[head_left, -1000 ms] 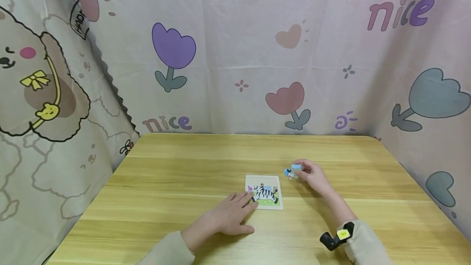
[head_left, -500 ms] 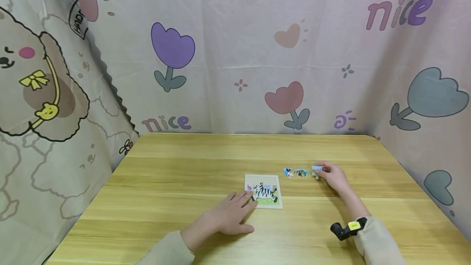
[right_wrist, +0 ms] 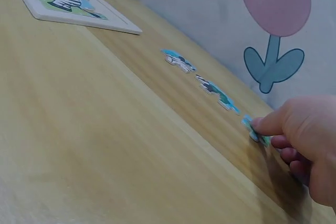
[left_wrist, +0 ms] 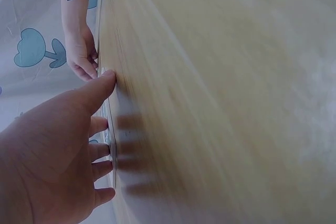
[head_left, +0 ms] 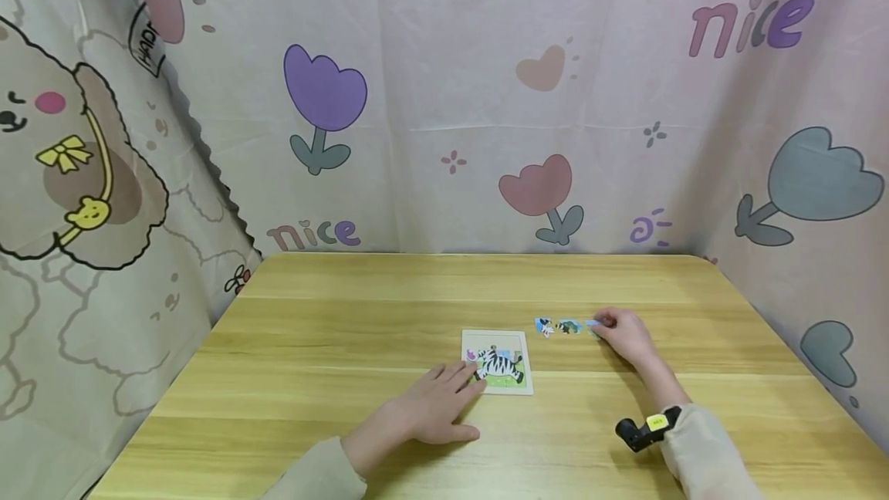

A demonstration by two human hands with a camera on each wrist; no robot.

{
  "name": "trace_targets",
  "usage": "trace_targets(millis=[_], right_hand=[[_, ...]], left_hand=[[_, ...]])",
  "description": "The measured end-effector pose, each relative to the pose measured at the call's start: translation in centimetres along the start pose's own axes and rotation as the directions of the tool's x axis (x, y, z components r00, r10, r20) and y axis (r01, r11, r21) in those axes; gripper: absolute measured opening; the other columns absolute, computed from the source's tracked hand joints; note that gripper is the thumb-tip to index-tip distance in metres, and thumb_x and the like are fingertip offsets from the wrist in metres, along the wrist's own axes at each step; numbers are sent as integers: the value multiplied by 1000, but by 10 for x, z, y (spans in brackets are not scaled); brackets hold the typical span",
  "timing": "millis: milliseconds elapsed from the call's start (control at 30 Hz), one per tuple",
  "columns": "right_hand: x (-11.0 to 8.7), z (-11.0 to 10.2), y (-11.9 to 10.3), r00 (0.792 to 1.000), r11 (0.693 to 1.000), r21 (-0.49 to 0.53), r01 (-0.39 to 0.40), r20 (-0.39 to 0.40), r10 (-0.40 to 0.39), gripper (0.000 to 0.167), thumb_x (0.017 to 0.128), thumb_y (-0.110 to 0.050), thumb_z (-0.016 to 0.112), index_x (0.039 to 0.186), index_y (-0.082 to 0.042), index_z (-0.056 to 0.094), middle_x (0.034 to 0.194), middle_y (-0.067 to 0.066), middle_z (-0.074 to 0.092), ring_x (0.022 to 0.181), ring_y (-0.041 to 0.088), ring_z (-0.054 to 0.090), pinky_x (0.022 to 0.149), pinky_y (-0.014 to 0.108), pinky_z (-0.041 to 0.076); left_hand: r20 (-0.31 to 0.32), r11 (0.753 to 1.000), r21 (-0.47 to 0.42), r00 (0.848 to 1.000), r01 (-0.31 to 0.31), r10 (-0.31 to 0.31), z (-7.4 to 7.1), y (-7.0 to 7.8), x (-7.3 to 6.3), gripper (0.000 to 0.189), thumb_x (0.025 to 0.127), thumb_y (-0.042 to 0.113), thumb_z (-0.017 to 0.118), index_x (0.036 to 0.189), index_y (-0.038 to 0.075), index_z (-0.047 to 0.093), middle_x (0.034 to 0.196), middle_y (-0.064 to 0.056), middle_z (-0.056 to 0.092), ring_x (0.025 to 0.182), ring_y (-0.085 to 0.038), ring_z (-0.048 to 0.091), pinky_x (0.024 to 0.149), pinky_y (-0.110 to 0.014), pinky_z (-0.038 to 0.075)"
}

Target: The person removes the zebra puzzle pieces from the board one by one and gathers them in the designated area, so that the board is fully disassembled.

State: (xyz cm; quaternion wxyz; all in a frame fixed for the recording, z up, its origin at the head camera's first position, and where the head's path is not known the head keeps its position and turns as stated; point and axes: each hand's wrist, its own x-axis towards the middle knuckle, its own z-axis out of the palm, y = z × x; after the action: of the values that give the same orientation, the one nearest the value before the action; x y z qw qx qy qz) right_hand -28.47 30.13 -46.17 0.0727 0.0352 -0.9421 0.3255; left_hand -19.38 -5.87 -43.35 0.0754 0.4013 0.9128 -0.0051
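The white-framed jigsaw tray (head_left: 525,361) lies on the table with a partly assembled zebra picture and a bare strip along its far side. My left hand (head_left: 434,407) rests flat with its fingers spread, fingertips on the tray's near left corner. To the tray's right, two loose puzzle pieces lie in a row: one with a zebra's head (head_left: 544,326) and a green and dark one (head_left: 570,326). At the row's right end, my right hand (head_left: 625,336) pinches a blue and green puzzle piece (right_wrist: 248,122) down at the tabletop, thumb on top and partly hiding it.
The wooden table (head_left: 333,330) reaches back to a printed curtain (head_left: 417,99) along its far edge, with more cloth at both sides. A small black wrist camera (head_left: 646,429) sits on the right wrist.
My right hand has moved right with the blue and green piece, away from the two other pieces, and has lowered it to the table. The left hand has stayed on the tray.
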Motion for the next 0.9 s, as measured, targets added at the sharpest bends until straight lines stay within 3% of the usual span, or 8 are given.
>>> trace_targets(millis=[167,433,700,900], right_hand=[[-1,1,-1,1000,1000,-11,0,-21,0,22,86,-11,63,100,6,62,89,16,60,83,31,54,72,43,44],[-5,4,-21,994,1000,8,25,-107,-24,33,87,-12,62,112,8,58,108,30,56,101,43,47,88,56,35],[-2,15,-59,993,978,198,60,-112,-39,28,87,-5,60,112,9,57,103,23,57,97,34,53,86,46,45],[-3,32,-88,997,950,302,82,-26,-78,27,83,0,63,109,6,59,93,13,61,89,27,58,78,34,50]], left_hand=[[2,1000,4,1000,-1,1,-1,0,0,70,89,57,45,145,17,32,152,-10,20,138,-26,20,110,-45,22],[8,1000,0,1000,-4,4,-4,2,-1,69,90,56,45,145,16,32,152,-10,21,138,-26,20,110,-45,22],[1,1000,5,1000,-6,6,-2,1,0,70,90,57,44,145,17,31,152,-10,21,138,-25,20,110,-45,22],[8,1000,2,1000,-6,6,-1,0,1,71,90,57,44,146,15,30,152,-11,20,138,-26,20,110,-45,22]])
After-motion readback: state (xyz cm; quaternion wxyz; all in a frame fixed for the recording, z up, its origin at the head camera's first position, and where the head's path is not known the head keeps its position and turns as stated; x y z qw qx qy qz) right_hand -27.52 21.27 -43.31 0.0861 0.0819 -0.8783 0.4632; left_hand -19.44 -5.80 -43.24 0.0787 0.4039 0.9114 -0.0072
